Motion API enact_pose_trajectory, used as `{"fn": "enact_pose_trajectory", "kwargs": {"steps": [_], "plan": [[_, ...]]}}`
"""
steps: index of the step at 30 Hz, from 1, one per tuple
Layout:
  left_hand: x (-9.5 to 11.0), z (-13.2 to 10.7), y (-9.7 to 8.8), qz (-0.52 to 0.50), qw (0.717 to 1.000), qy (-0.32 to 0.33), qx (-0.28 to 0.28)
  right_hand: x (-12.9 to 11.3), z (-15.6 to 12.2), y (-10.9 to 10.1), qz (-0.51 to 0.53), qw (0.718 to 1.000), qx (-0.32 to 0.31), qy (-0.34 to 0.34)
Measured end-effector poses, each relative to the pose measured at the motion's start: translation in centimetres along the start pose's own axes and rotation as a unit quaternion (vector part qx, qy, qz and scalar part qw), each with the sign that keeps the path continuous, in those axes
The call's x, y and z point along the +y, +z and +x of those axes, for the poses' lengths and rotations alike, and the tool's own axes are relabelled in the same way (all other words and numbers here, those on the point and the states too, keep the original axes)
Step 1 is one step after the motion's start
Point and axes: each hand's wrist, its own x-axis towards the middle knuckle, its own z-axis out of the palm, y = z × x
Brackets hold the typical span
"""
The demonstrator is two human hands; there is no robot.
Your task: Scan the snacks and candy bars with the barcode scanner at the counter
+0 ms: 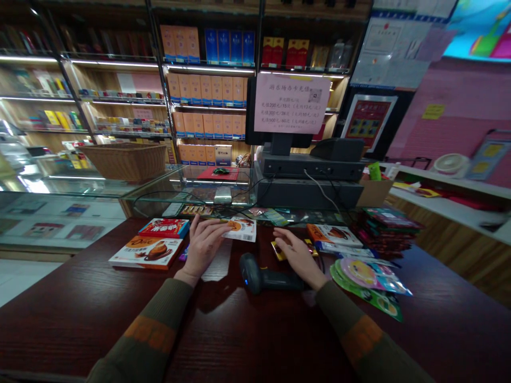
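My left hand (pixel 205 243) grips the near left end of a small white and orange packet (pixel 242 230) with a barcode, held above the table. My right hand (pixel 296 254) lies over a yellow packet (pixel 279 253), fingers loosely stretched and apart; whether it touches the packet is hard to tell. Between my hands a black barcode scanner (pixel 275 279) lies on its side. Left of my left hand are a white and orange Dove box (pixel 147 252) and a red and blue box (pixel 164 227). A purple wrapper (pixel 184 254) shows partly behind that hand.
On the right are another orange and white box (pixel 335 235), round colourful packages (pixel 365 274) and a tall stack of dark red packets (pixel 387 229). A monitor with a paper sign (pixel 293 103) stands behind, beside a glass counter (pixel 191 183) with a wicker basket (pixel 125 161).
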Motion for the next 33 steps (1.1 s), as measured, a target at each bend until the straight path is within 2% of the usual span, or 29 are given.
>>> {"fn": "enact_pose_trajectory", "kwargs": {"steps": [5, 9, 12, 16, 24, 26, 29, 33], "plan": [[1.1, 0.6, -0.3, -0.025, 0.999, -0.002, 0.031, 0.3, 2.7, 1.0, 0.151, 0.979, 0.038, 0.130], [1.8, 0.9, -0.5, -0.040, 0.998, -0.001, 0.044, 0.4, 4.3, 1.6, 0.255, 0.939, 0.056, 0.224], [2.1, 0.9, -0.5, -0.047, 0.998, -0.002, 0.042, 0.3, 5.1, 1.8, 0.321, 0.910, 0.047, 0.259], [2.3, 1.0, -0.5, -0.050, 0.998, 0.004, 0.043, 0.0, 5.8, 2.0, 0.364, 0.890, 0.031, 0.274], [2.0, 0.9, -0.2, -0.064, 0.996, -0.010, 0.056, -0.5, 5.7, 2.1, 0.422, 0.861, 0.088, 0.271], [1.7, 0.6, 0.3, -0.063, 0.995, -0.039, 0.062, -0.6, 5.4, 2.1, 0.431, 0.854, 0.103, 0.272], [1.2, 0.1, 1.0, -0.066, 0.987, -0.123, 0.081, -0.7, 4.8, 2.3, 0.435, 0.849, 0.130, 0.271], [0.4, -0.4, 1.6, -0.070, 0.973, -0.209, 0.069, -1.4, 4.1, 3.0, 0.431, 0.852, 0.155, 0.255]]}}
